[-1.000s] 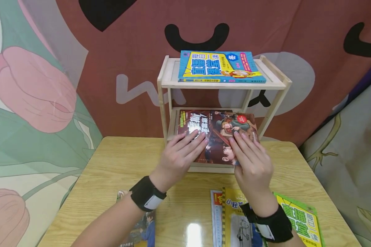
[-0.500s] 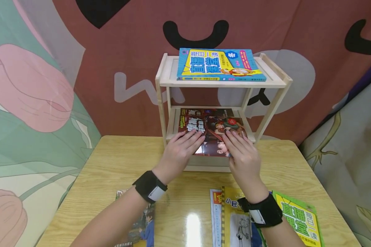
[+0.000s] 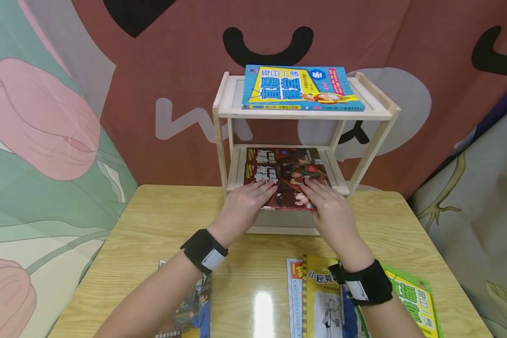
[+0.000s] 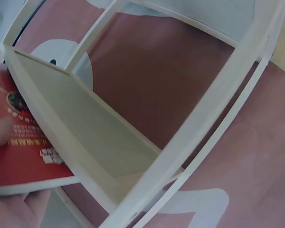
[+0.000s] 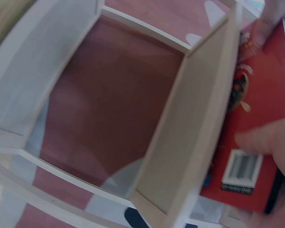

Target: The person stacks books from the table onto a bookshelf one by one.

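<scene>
Both hands hold a dark red picture-covered book [image 3: 285, 195] at the front of the middle shelf of a small wooden rack [image 3: 300, 114]. My left hand [image 3: 242, 204] lies on its left part and my right hand [image 3: 330, 211] on its right, fingers flat across the cover. In the wrist views thumbs press the red underside [image 5: 263, 95], which bears a barcode, so the book is pinched. Its front edge sticks out past the shelf. Behind it on that shelf lies a similar dark book [image 3: 306, 155], partly covered by it.
A blue and yellow book [image 3: 300, 89] lies on the rack's top shelf. On the table [image 3: 169, 211], a yellow comic book [image 3: 327, 300] and a green-edged book [image 3: 418, 300] lie at right. Another book [image 3: 198, 310] sits partly under the left forearm. A patterned cloth hangs behind.
Both hands have pushed the held book back and a little left over the middle shelf. More of the similar book behind it shows now.
</scene>
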Motion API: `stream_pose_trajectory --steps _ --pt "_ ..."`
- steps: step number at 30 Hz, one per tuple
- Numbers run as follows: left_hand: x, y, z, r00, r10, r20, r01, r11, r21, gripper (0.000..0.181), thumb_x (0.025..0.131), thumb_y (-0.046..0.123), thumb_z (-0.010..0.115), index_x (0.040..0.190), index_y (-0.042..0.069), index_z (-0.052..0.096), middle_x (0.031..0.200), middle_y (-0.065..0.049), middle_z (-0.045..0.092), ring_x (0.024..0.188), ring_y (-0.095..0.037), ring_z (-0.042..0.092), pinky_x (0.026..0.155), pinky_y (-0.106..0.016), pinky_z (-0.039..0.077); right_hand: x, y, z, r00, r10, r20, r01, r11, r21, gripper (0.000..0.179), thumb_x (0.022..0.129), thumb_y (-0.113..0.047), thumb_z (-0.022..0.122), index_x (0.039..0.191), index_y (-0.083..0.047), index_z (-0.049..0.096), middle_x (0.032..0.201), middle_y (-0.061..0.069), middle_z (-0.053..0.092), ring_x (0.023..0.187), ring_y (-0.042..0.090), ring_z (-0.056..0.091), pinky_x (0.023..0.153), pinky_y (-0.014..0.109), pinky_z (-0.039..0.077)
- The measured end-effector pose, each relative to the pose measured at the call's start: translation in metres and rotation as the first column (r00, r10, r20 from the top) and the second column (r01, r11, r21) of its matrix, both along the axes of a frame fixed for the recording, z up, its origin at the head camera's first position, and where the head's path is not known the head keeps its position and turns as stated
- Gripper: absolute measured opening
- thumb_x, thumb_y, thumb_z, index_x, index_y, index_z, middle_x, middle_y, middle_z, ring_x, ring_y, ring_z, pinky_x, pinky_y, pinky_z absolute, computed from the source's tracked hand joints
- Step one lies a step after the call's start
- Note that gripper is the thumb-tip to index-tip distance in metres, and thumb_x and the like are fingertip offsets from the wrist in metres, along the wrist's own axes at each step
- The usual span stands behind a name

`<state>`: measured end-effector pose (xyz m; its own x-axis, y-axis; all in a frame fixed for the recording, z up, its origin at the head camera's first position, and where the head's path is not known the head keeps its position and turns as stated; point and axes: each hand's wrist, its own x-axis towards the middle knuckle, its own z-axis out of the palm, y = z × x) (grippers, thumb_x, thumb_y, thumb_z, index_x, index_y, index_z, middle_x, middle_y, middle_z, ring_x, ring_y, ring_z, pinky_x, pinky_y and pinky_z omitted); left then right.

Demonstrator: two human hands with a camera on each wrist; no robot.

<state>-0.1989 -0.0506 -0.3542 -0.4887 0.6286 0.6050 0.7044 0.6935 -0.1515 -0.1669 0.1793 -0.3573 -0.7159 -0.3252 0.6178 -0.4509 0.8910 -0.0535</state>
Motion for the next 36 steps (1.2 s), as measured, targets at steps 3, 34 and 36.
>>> stream_pose_trajectory --steps 3,34,36 --pt "0.000 -0.001 0.003 0.999 -0.017 0.040 0.017 1.000 -0.001 0.052 0.082 0.040 0.070 0.125 0.013 0.063 0.127 -0.003 0.062 0.116 -0.019 0.060 0.093 -0.030 0.051 0.002 0.004 0.004 0.997 0.006 0.081 -0.010 0.999 0.049 0.057 0.078 -0.011 0.076 0.131 -0.006 0.056 0.137 0.013 0.053 0.124 0.032 0.052 0.103 0.047 0.041" --pt "-0.012 0.017 0.012 0.937 0.183 0.298 -0.153 0.981 -0.122 0.042 0.102 0.037 0.035 0.136 0.018 0.051 0.147 -0.008 0.043 0.136 -0.025 0.039 0.107 -0.047 0.035 -0.029 0.008 0.013 0.976 0.044 0.215 -0.064 0.994 0.087 0.053 0.094 -0.042 0.052 0.137 -0.011 0.052 0.145 0.016 0.044 0.134 0.035 0.041 0.107 0.052 0.034" --pt "-0.015 0.017 0.013 0.932 0.201 0.302 -0.170 0.977 -0.126 0.041 0.102 0.037 0.036 0.136 0.018 0.051 0.147 -0.008 0.042 0.136 -0.025 0.039 0.107 -0.047 0.036 -0.034 0.007 0.014 0.973 0.048 0.225 -0.068 0.994 0.085 0.052 0.093 -0.039 0.055 0.137 -0.010 0.052 0.145 0.016 0.044 0.133 0.035 0.041 0.107 0.052 0.034"
